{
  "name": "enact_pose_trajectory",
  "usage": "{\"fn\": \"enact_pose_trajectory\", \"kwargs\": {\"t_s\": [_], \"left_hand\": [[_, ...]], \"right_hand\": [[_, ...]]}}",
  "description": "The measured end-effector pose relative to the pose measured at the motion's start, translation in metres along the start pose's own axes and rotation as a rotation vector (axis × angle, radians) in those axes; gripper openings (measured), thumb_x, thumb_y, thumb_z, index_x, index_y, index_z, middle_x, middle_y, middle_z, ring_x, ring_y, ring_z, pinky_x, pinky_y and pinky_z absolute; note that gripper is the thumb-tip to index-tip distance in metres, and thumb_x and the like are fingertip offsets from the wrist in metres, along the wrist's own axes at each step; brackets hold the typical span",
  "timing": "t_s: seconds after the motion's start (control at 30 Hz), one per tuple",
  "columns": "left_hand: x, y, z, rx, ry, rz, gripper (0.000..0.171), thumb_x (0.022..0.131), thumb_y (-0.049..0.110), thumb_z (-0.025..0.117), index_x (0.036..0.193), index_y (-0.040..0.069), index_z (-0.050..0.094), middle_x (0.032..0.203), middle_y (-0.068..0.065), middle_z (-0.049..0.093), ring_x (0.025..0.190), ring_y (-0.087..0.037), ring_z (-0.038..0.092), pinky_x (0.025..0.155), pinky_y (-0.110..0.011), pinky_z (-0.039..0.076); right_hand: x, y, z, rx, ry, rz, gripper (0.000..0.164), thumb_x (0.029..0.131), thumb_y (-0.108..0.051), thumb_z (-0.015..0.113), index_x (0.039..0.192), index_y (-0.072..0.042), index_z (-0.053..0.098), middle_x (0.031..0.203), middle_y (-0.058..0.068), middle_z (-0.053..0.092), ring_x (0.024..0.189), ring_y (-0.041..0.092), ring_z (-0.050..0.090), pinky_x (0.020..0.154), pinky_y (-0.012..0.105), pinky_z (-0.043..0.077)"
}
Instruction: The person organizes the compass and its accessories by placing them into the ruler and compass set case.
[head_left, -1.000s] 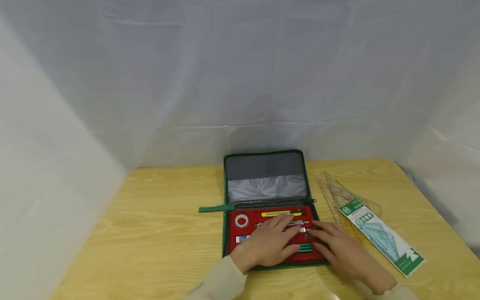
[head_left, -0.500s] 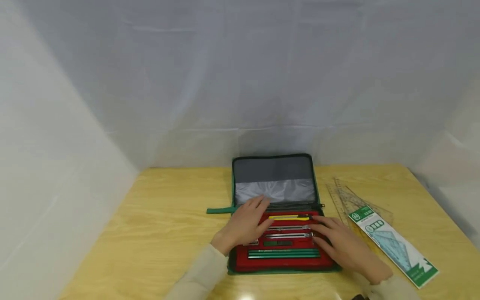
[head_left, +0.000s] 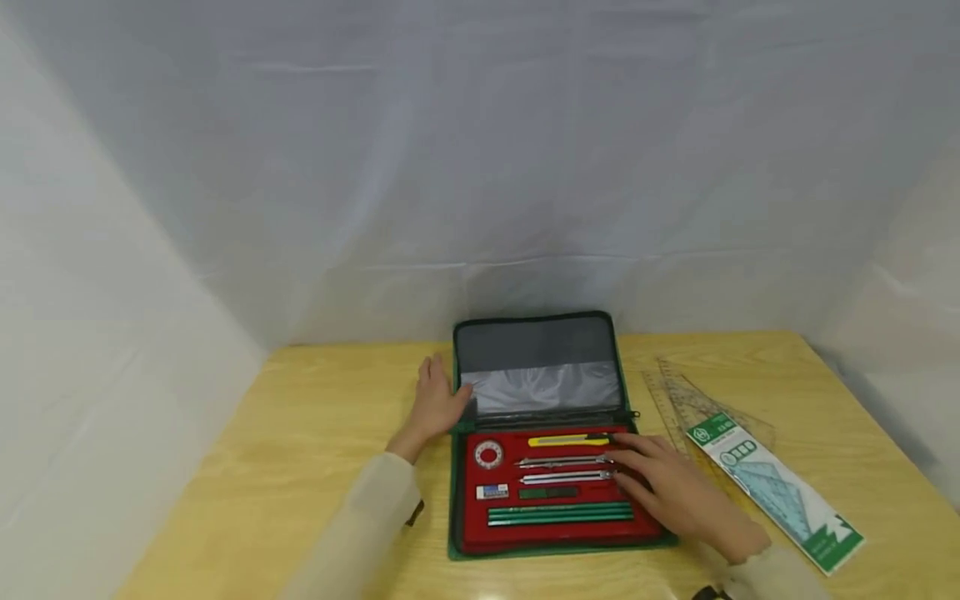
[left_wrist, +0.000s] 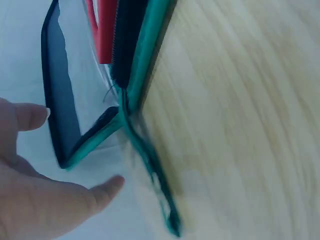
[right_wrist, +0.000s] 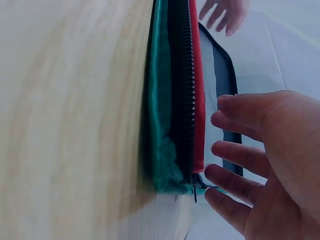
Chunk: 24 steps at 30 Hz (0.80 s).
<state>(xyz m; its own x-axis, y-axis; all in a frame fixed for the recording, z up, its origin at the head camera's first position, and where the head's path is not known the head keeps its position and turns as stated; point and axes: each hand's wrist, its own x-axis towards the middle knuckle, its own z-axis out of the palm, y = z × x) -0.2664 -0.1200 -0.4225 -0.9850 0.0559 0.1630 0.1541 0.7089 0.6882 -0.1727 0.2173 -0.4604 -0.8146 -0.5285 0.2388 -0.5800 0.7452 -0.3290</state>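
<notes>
An unzipped green drawing-set case [head_left: 534, 340] lies with its lid raised at the back. Its red insert [head_left: 562, 539] holds a yellow utility knife [head_left: 567, 440], two silver compass-like instruments [head_left: 564, 477], a round white ring [head_left: 489, 455], an eraser [head_left: 492, 492], a small green box [head_left: 547, 492] and several green pencils [head_left: 561, 514]. My left hand [head_left: 435, 404] has its fingers extended at the lid's left edge, thumb overlapping it. In the left wrist view, a green strap [left_wrist: 150, 155] hangs beside that hand. My right hand [head_left: 671, 483] hovers with spread fingers over the insert's right side.
Right of the case, transparent set squares [head_left: 701, 400] lie partly under a green and white packet [head_left: 776, 492]. The wooden table [head_left: 330, 467] ends at a white cloth backdrop [head_left: 375, 167] behind, with more cloth on both sides.
My left hand has moved from over the insert leftward and back to the lid's left edge, uncovering the ring, eraser and pencils. My right hand stays by the case's right side.
</notes>
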Motion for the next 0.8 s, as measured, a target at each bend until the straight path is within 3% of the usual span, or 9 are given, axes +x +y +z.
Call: {"fn": "enact_pose_trajectory", "kwargs": {"t_s": [0.23,0.4,0.53,0.6,0.63,0.73,0.8], "left_hand": [[0.014,-0.010,0.008,-0.420,-0.026,-0.237,0.073,0.095,0.018,0.053,0.148,-0.008,0.009,0.143,-0.035,0.028,0.127,-0.042,0.038,0.101,-0.051,0.034],[0.021,-0.009,0.004,-0.674,0.002,-0.336,0.066,0.093,0.015,0.053,0.147,-0.007,0.021,0.147,-0.027,0.027,0.131,-0.036,0.031,0.106,-0.048,0.028],[0.027,-0.008,0.003,-0.831,0.026,-0.350,0.059,0.093,0.013,0.052,0.144,-0.007,0.029,0.149,-0.020,0.028,0.124,-0.026,0.034,0.102,-0.039,0.033],[0.028,-0.007,0.004,-0.845,0.037,-0.343,0.058,0.093,0.015,0.053,0.143,-0.005,0.032,0.145,-0.018,0.035,0.099,-0.017,0.048,0.088,-0.030,0.042],[0.029,-0.007,0.005,-0.858,0.046,-0.331,0.056,0.093,0.016,0.053,0.142,-0.004,0.034,0.141,-0.016,0.038,0.087,-0.014,0.047,0.082,-0.026,0.042],[0.030,-0.006,0.008,-0.953,0.090,-0.293,0.041,0.095,0.018,0.052,0.131,0.000,0.046,0.119,-0.009,0.050,0.064,-0.008,0.042,0.065,-0.022,0.043],[0.031,-0.005,0.011,-1.032,0.116,-0.266,0.026,0.096,0.018,0.051,0.116,0.003,0.053,0.102,-0.004,0.054,0.062,-0.008,0.048,0.062,-0.023,0.045]], "right_hand": [[-0.006,-0.001,0.004,0.018,-0.003,-0.011,0.031,0.097,-0.028,0.057,0.126,-0.017,0.063,0.139,0.010,0.047,0.123,0.031,0.046,0.094,0.053,0.041],[-0.007,0.001,0.003,0.025,-0.010,0.013,0.033,0.098,-0.029,0.056,0.128,-0.016,0.061,0.141,0.010,0.044,0.126,0.029,0.043,0.095,0.051,0.041],[-0.010,0.003,-0.001,0.024,-0.025,0.069,0.033,0.098,-0.029,0.055,0.128,-0.015,0.061,0.142,0.011,0.044,0.127,0.031,0.041,0.096,0.052,0.040],[-0.014,0.005,-0.003,0.019,-0.016,0.082,0.032,0.098,-0.027,0.055,0.127,-0.014,0.061,0.141,0.013,0.044,0.127,0.032,0.041,0.096,0.053,0.040],[-0.016,0.006,-0.003,0.015,-0.010,0.088,0.032,0.098,-0.027,0.056,0.127,-0.014,0.061,0.140,0.013,0.045,0.127,0.033,0.041,0.096,0.053,0.039],[-0.023,0.010,-0.006,-0.002,0.020,0.100,0.032,0.097,-0.024,0.058,0.126,-0.013,0.062,0.139,0.015,0.046,0.127,0.036,0.041,0.098,0.055,0.036],[-0.029,0.012,-0.008,-0.016,0.035,0.117,0.032,0.096,-0.023,0.060,0.125,-0.012,0.063,0.138,0.015,0.048,0.127,0.037,0.041,0.098,0.056,0.036]]}}
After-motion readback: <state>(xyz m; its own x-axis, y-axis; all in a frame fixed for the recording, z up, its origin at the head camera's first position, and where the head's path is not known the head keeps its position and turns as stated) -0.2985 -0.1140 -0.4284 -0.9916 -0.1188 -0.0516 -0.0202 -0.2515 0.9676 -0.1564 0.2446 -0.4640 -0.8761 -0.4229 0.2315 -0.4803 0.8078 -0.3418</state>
